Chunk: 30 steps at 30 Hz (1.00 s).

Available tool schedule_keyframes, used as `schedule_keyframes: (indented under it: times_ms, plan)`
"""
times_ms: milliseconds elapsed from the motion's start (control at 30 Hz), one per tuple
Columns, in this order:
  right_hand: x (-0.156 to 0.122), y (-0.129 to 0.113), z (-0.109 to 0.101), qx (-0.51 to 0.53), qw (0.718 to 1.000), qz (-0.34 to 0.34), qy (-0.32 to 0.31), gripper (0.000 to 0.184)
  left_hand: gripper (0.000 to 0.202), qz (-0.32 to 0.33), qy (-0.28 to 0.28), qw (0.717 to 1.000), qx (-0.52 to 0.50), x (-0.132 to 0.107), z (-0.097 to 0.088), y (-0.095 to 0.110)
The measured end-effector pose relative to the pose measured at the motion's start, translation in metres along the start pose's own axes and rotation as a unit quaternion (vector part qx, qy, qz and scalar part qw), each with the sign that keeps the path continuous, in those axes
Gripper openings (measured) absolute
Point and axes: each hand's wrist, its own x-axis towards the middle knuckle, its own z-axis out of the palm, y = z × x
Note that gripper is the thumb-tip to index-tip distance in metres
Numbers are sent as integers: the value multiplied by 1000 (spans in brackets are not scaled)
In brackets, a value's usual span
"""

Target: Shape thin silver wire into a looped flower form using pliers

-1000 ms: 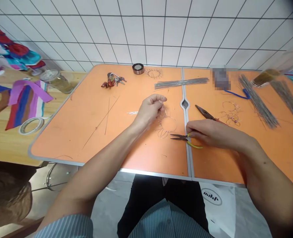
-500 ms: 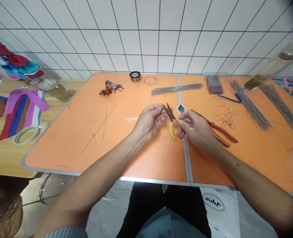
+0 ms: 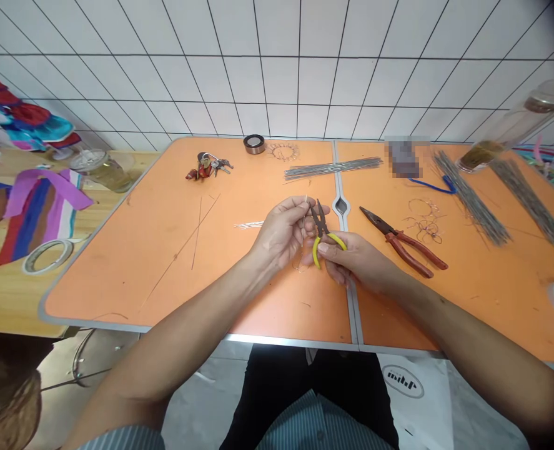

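Over the middle of the orange table, my left hand (image 3: 283, 231) pinches a thin wire (image 3: 303, 228) that stands nearly upright between thumb and fingers. My right hand (image 3: 356, 259) holds small pliers (image 3: 322, 234) with yellow handles. Their dark jaws point up and are spread apart, close beside the fingers of my left hand. Whether the jaws touch the wire I cannot tell. To the right of my right hand lie larger long-nose pliers (image 3: 401, 240) with red handles. Short pale wires (image 3: 248, 224) stick out on the table left of my left hand.
Bundles of straight wire (image 3: 333, 167) lie at the back and on the right (image 3: 473, 199). Keys (image 3: 208, 165) and a roll of black tape (image 3: 254, 144) sit at the back left. Wire coils (image 3: 426, 222) lie right of the red pliers. A jar (image 3: 101, 170) stands left.
My right hand has turned and shifted slightly down, and the small pliers now stand more upright with handles spread. My left hand has stayed nearly in place.
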Motion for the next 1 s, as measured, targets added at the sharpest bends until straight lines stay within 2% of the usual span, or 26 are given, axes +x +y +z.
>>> schedule_keyframes:
  times_ms: [67,167,300,433,500,600,700,833,1000]
  plan:
    - [0,0,1,13,1000,-4,-1,44,7,0,-3,1000,14,0,-1,-1]
    - [-2,-3,-1,12,999,-29,25,49,3,42,17,998,45,1,-4,-2]
    - [-5,-9,-9,-115,982,-85,121,57,7,72,25,994,83,1,-6,0]
    - [-9,-15,-17,-205,959,-88,174,53,11,78,21,990,115,-3,-4,1]
    - [-10,-15,-19,-284,933,-95,201,48,14,80,18,988,127,-4,-3,0]
    - [-10,-15,-19,-422,866,-117,243,45,15,85,8,987,140,-6,-2,0]
    - [-9,-13,-18,-487,821,-128,268,40,15,92,-2,984,151,-7,-2,-1]
    - [-7,-8,-18,-530,780,-151,296,35,17,93,-5,982,167,-8,-4,-1]
    - [-7,-4,-19,-544,763,-158,310,37,16,95,-8,979,180,-8,-4,-2]
